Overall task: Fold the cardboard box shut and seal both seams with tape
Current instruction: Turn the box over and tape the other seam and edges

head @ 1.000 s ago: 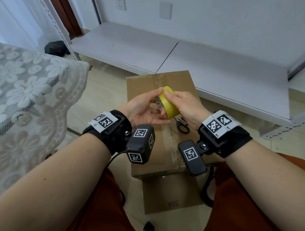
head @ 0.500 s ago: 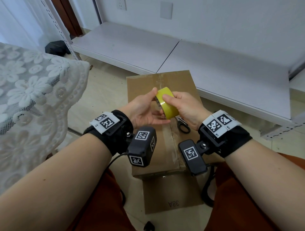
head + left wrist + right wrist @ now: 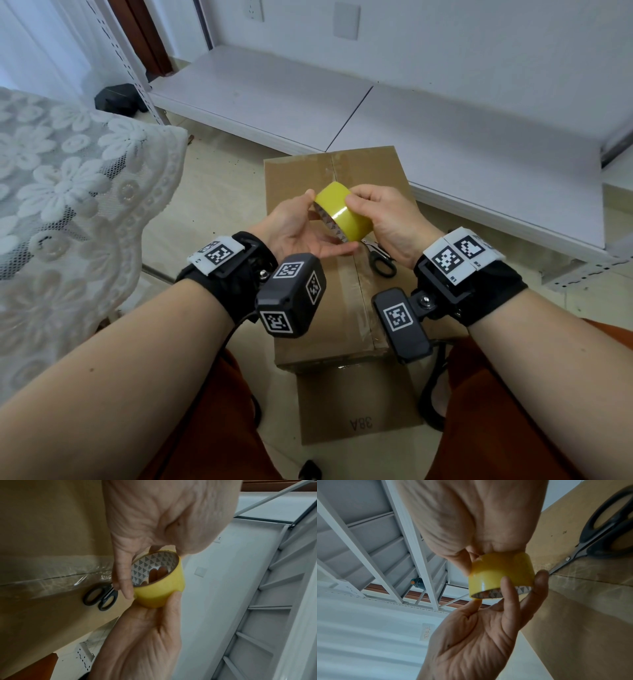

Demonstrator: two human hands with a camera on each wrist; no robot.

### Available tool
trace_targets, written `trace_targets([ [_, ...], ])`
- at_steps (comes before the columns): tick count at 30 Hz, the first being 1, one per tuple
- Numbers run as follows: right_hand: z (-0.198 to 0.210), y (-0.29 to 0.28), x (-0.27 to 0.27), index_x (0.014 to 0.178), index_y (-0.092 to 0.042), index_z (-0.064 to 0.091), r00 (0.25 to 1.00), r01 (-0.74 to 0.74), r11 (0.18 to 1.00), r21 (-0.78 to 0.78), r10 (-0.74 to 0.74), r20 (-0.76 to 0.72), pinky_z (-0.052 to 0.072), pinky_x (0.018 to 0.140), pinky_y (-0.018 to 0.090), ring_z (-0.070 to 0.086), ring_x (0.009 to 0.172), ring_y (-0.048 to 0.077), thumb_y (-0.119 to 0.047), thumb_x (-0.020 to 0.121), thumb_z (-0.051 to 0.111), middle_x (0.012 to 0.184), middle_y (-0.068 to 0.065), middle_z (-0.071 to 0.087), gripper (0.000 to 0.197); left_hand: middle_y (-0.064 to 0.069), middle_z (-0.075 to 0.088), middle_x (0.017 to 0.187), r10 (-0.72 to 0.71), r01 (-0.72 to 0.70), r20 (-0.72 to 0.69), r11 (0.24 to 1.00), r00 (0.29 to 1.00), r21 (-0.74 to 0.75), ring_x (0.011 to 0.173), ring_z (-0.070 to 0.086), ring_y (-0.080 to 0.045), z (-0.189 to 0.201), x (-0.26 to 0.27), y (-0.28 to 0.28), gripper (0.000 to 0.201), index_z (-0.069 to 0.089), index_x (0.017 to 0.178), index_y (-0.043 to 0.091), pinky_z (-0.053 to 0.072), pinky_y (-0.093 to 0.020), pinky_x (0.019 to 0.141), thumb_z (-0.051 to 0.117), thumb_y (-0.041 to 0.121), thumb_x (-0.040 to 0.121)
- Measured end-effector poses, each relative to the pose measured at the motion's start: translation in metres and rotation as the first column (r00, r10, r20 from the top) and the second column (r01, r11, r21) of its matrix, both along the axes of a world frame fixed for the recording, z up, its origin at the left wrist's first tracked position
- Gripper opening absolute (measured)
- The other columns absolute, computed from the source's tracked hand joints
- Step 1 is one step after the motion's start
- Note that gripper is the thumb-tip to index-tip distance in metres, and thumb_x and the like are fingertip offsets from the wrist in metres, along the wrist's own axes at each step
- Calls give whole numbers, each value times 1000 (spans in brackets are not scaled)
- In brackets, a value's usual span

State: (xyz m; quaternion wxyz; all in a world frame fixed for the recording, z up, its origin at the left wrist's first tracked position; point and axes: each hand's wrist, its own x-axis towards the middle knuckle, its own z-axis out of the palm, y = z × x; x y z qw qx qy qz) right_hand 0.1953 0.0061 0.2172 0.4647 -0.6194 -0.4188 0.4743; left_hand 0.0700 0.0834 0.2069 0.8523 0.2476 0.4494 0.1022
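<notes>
The closed cardboard box (image 3: pixel 301 171) stands on the floor between my knees, with clear tape along its middle seam (image 3: pixel 358 291). Both hands hold a yellow tape roll (image 3: pixel 342 214) just above the box top. My left hand (image 3: pixel 298 229) grips it with the thumb on the top edge and the fingers below. My right hand (image 3: pixel 385 217) holds the far side, thumb pressed on the roll's outer face. The left wrist view shows the roll (image 3: pixel 159 595) and its patterned core, with fingers showing through the hole. In the right wrist view the roll (image 3: pixel 498 572) sits between both hands.
Black-handled scissors (image 3: pixel 380 260) lie on the box top just under my right hand, also seen as scissors (image 3: pixel 101 597) and scissors (image 3: pixel 607 524). A low white shelf (image 3: pixel 445 144) runs behind the box. A lace-covered table (image 3: pixel 68 205) stands at the left.
The roll has turned in my hands, so more of its yellow outer face points up. My right thumb has slid along that face. The box and scissors have not moved.
</notes>
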Motion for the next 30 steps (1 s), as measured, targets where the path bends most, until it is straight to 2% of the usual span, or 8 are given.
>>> trace_targets([
  [4,-2,-2,-5,94,0,63,995,81,995,-53,-78,61,40,70,28,49,76,15,-23,95,53,84,9,56,25,-39,51,120,70,-70,-23,997,997,11,97,58,-57,-2,4,3,56,39,133,7,58,-46,54,25,51,101],
  [8,-2,-3,-7,85,-10,63,996,84,994,-76,-86,-30,45,68,30,54,76,18,-26,94,56,88,12,59,19,-39,49,123,66,-66,-16,998,998,6,101,58,-56,0,5,3,55,39,134,8,58,-48,57,27,50,101],
  [11,-3,-3,-7,91,-8,64,998,46,996,-72,-49,-40,49,62,24,58,75,15,-18,88,64,87,11,62,10,-37,52,121,59,-58,-21,998,998,17,99,59,-55,2,4,2,55,41,133,7,58,-48,56,26,48,101],
  [14,-5,-4,-8,99,-7,63,1000,1,999,-42,-1,-1,49,55,17,61,67,9,-6,80,72,82,7,64,21,-30,58,117,62,-61,-32,997,998,45,92,62,-47,3,3,1,55,41,134,6,58,-46,53,23,48,102],
  [17,-7,-4,-7,101,-5,63,1000,-9,1000,-30,8,-16,51,57,18,63,70,11,-4,78,73,85,8,65,25,-29,59,117,45,-42,-42,998,998,55,93,62,-46,5,1,0,56,42,133,6,58,-43,53,23,49,102],
  [21,-6,-4,-8,93,-11,63,997,-21,999,-30,19,-77,51,59,22,64,68,10,-12,89,62,79,5,67,4,-26,57,107,44,-41,-48,998,998,51,107,58,-50,6,1,0,56,43,132,7,58,-43,54,25,50,101],
  [25,-6,-4,-7,101,-6,62,997,-35,999,-31,33,-66,51,78,40,63,88,27,-18,98,47,89,13,66,18,-27,56,100,26,-23,-47,999,999,48,95,60,-54,5,1,1,58,42,133,6,59,-43,56,25,51,100],
  [30,-5,-3,-6,109,1,59,991,-3,999,-32,-1,-132,51,77,38,64,89,30,-27,101,39,96,21,66,36,-32,54,110,14,-12,-49,999,999,42,92,60,-55,4,0,2,58,39,133,7,59,-43,58,25,53,100],
])
